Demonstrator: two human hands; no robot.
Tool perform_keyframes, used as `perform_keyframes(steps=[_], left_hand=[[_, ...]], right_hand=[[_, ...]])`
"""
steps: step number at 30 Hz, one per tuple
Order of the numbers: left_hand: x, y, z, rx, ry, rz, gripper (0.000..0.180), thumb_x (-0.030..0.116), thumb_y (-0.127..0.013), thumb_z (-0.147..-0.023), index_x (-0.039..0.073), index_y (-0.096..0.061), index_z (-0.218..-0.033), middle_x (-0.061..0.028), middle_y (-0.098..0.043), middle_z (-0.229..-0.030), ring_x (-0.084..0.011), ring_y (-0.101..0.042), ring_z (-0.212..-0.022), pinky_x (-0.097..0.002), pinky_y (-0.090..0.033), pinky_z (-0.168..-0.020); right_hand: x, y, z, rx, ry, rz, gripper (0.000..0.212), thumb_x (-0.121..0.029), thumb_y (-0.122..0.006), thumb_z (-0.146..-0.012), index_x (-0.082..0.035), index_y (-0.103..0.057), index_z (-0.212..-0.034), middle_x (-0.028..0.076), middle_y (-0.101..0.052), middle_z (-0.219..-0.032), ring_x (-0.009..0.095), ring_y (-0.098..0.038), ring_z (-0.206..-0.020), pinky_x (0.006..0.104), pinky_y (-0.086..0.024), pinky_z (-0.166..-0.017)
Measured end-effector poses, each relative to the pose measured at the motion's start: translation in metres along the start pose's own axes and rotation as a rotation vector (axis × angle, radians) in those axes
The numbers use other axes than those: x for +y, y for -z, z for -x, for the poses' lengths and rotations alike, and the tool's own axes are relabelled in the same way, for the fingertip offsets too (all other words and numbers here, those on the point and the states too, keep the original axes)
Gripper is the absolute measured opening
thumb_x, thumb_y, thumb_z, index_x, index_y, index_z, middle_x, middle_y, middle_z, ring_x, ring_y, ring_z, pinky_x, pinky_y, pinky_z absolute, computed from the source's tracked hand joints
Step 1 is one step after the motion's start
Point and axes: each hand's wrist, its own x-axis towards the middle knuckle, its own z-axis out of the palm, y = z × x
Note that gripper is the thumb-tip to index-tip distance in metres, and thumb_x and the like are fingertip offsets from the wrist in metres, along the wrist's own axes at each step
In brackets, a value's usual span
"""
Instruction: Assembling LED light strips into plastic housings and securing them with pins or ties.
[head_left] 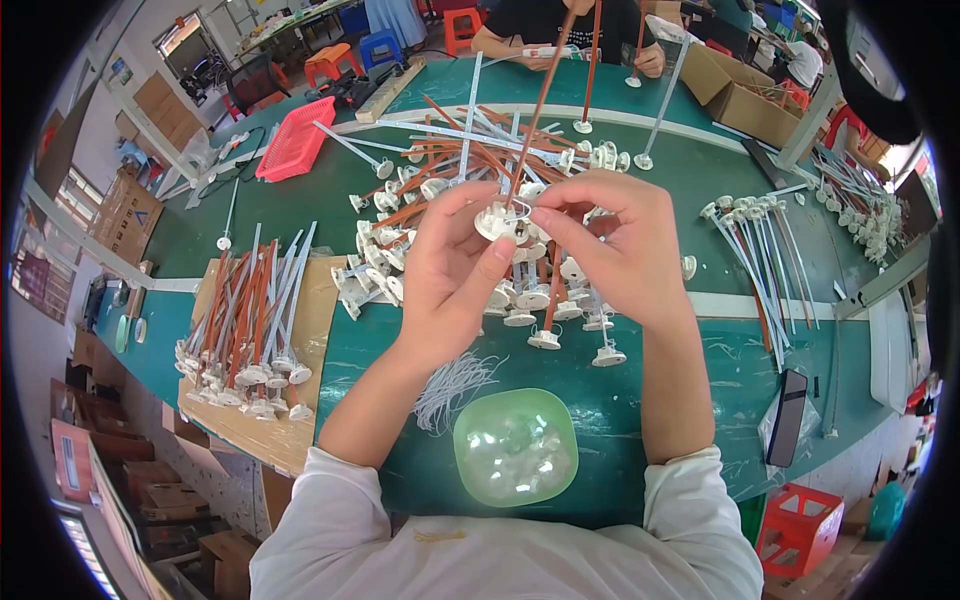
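White plastic base (497, 221) with its brown rod (540, 100) is pinched between both hands, left hand (452, 262) and right hand (610, 250) closed on it, raised above the green bowl (515, 446) for close fingertip work.

A long green counter (640, 400) carries everything. Near its front edge sits a pale green translucent bowl (516, 447), with a loose bundle of thin white strings (452, 385) just to its left. Further left lies a brown cardboard sheet (310, 330) bearing a row of white and reddish-brown rods with white round bases (250, 320). At the middle of the counter spreads a large heap of the same rods and bases (470, 170), several standing upright on their discs. To the right lies another bunch of white rods (765, 250), and near the right front edge a dark phone (787, 417). A red plastic basket (296, 139) rests at the far left.
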Motion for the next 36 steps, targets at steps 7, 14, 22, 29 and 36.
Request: perform_keyframes(steps=[7,14,22,29,36], left_hand=[[0.0,0.001,0.0,0.003,-0.085,-0.084,0.048,-0.005,-0.056,-0.093,0.001,-0.038,-0.137,-0.0135,-0.05,-0.131,-0.0192,-0.054,-0.117,-0.0341,-0.043,-0.099],[0.004,0.002,0.003,0.045,-0.232,-0.429,0.043,-0.007,-0.059,-0.088,-0.005,-0.048,-0.129,-0.0137,-0.056,-0.121,-0.0184,-0.061,-0.105,-0.03,-0.054,-0.084],[0.004,0.001,0.002,0.078,-0.332,-0.98,0.047,-0.003,-0.069,-0.079,-0.004,-0.054,-0.124,-0.0236,-0.064,-0.115,-0.0339,-0.068,-0.099,-0.035,-0.053,-0.084],[-0.004,-0.001,0.001,0.071,-0.175,-0.667,0.047,-0.013,-0.059,-0.085,-0.008,-0.046,-0.13,-0.0181,-0.057,-0.125,-0.0205,-0.059,-0.113,-0.0327,-0.049,-0.096],[-0.004,-0.002,-0.002,0.142,-0.075,-0.268,0.044,-0.011,-0.056,-0.089,-0.005,-0.045,-0.131,-0.0171,-0.056,-0.127,-0.0222,-0.06,-0.114,-0.0333,-0.049,-0.097]], right_hand=[[0.009,-0.008,-0.002,-0.081,-0.109,-0.268,0.011,-0.003,-0.072,-0.083,0.002,-0.072,-0.093,0.006,-0.07,-0.085,0.008,-0.062,-0.073,0.0213,-0.048,-0.058],[0.002,-0.013,0.001,-0.105,-0.252,-0.326,0.013,-0.006,-0.073,-0.084,0.003,-0.072,-0.092,0.005,-0.07,-0.078,0.003,-0.058,-0.062,0.0196,-0.045,-0.05],[0.001,-0.013,0.001,-0.095,-0.354,-0.3,0.013,-0.008,-0.072,-0.081,0.004,-0.071,-0.088,0.006,-0.069,-0.073,0.008,-0.061,-0.064,0.0236,-0.049,-0.059],[0.011,-0.016,0.0,-0.105,-0.166,-0.27,0.011,-0.004,-0.065,-0.088,0.004,-0.066,-0.096,0.004,-0.065,-0.08,0.006,-0.059,-0.068,0.0226,-0.046,-0.052],[0.019,-0.009,0.0,-0.014,-0.107,-0.203,0.005,0.0,-0.059,-0.089,0.002,-0.058,-0.094,0.004,-0.06,-0.083,0.008,-0.059,-0.071,0.0247,-0.048,-0.057]])
